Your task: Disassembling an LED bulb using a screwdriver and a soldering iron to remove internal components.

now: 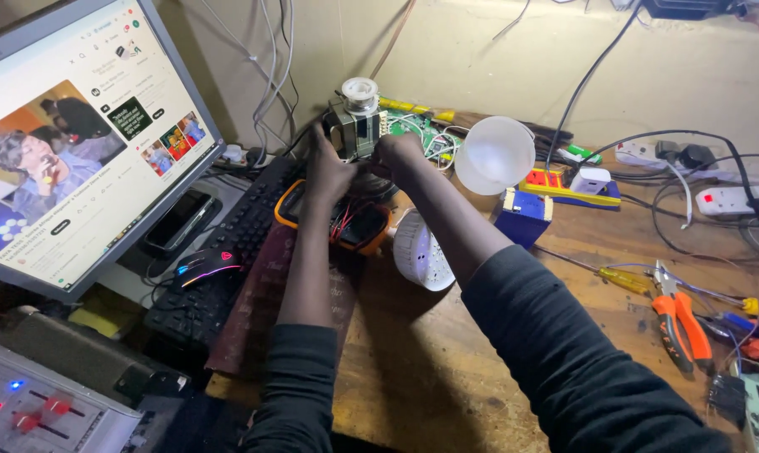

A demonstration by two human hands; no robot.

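Both hands meet at a transformer (pixel 352 127) standing at the worktop's (pixel 447 369) back edge. The left hand (pixel 327 168) presses its fingers against the transformer's left side, the right hand (pixel 399 153) curls beside its right; whether either grips cannot be told. A solder spool (pixel 359 91) sits on the transformer.

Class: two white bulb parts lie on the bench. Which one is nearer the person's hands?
The ribbed white bulb base, lying by the right forearm; the frosted dome sits farther right.

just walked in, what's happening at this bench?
A person in dark sleeves has both hands at the back of a wooden workbench. The left hand and right hand are on a small metal transformer-like block topped by a solder spool. An orange multimeter lies underneath their wrists.
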